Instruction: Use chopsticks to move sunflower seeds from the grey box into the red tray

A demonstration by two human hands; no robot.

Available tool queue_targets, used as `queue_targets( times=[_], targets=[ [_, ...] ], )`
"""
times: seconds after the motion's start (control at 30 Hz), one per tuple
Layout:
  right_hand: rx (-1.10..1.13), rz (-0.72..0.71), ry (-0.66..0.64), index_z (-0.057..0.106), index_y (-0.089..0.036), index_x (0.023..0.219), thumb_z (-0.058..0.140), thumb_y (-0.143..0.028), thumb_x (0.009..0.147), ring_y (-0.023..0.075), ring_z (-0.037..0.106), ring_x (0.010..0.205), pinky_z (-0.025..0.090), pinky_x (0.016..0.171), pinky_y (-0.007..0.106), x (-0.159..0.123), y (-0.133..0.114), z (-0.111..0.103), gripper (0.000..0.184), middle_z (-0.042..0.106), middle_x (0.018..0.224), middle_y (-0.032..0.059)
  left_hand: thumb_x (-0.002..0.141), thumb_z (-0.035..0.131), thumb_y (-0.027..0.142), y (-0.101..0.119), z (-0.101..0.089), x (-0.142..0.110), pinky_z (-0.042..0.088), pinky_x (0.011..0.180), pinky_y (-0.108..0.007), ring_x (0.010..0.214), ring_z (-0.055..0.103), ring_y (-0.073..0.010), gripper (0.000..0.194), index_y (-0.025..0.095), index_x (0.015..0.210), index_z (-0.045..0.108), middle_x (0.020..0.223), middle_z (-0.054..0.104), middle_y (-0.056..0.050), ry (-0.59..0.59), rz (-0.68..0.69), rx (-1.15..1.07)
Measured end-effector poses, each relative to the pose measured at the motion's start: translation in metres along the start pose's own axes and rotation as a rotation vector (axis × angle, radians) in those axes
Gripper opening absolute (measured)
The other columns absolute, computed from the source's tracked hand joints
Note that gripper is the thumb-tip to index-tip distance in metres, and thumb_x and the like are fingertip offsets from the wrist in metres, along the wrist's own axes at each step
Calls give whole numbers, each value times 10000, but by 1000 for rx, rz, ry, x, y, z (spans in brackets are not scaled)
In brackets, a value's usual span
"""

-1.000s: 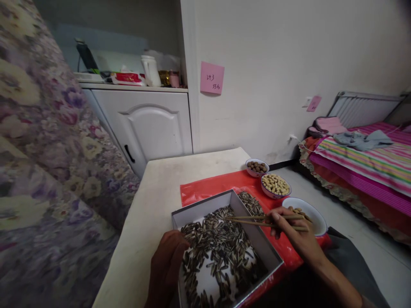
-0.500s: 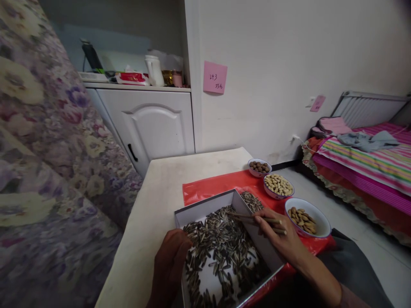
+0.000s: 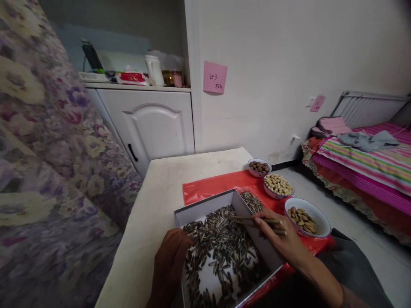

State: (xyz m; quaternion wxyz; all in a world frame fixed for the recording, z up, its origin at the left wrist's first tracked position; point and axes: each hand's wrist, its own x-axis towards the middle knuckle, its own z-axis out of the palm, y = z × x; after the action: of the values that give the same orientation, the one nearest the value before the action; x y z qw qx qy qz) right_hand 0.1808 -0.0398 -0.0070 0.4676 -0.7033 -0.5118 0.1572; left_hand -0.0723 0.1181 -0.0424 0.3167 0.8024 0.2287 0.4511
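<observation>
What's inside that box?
Dark striped seeds lie in the box, with patches of its white bottom showing between them. Chopstick tips reach in among them. Whatever lies beneath the seeds is covered, so I can't tell.

pink wall note (image 3: 215,78): "243", characters below unclear; farther pink note (image 3: 317,103): illegible

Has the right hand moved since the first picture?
Yes, the right hand has moved left, away from the bowl of almonds.
</observation>
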Motion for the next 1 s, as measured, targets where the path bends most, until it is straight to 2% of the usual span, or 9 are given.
queue_targets(
  times=[0.23, 0.47, 0.63, 0.83, 0.9, 1.0],
  targets=[
    [-18, 34, 17, 649, -186, 865, 491, -422, 964, 161, 606, 581, 461, 556, 259, 1, 5, 5, 301, 627, 637, 7, 947, 468, 319, 3, 2, -2, 441, 799, -340, 868, 553, -208, 289, 214, 717, 608, 741, 607, -36, 21, -52, -45],
    [159, 108, 84, 650, -184, 860, 524, -483, 938, 170, 625, 561, 474, 533, 256, -3, 6, -4, 334, 640, 603, 9, 948, 467, 318, 1, 1, -1, 457, 792, -341, 863, 565, -210, 286, 214, 726, 615, 750, 618, -41, 11, -15, -24],
    [289, 120, 253, 679, -184, 898, 576, -471, 918, 176, 643, 564, 520, 581, 277, -10, 10, -29, 305, 676, 626, 24, 952, 453, 295, -2, 0, -1, 457, 781, -326, 851, 574, -199, 284, 214, 727, 607, 756, 623, -30, 1, 8, -4],
    [400, 157, 486, 679, -202, 939, 639, -450, 879, 178, 620, 538, 509, 518, 278, -23, 24, -68, 258, 683, 647, 34, 949, 441, 279, -7, -3, 1, 472, 761, -314, 844, 582, -195, 276, 210, 736, 602, 772, 634, -35, -16, 59, 51],
    [372, 187, 516, 682, -206, 916, 661, -454, 859, 186, 631, 543, 520, 519, 290, -25, 30, -75, 255, 699, 684, 46, 946, 443, 283, -8, -3, 1, 476, 767, -319, 852, 585, -201, 275, 210, 735, 604, 772, 638, -39, -17, 57, 63],
    [305, 219, 497, 691, -227, 892, 660, -471, 851, 201, 636, 548, 533, 532, 311, -25, 34, -78, 250, 691, 662, 40, 943, 445, 284, -9, -3, 0, 479, 776, -323, 856, 589, -203, 273, 210, 734, 603, 770, 642, -40, -8, 55, 69]
  ],
)
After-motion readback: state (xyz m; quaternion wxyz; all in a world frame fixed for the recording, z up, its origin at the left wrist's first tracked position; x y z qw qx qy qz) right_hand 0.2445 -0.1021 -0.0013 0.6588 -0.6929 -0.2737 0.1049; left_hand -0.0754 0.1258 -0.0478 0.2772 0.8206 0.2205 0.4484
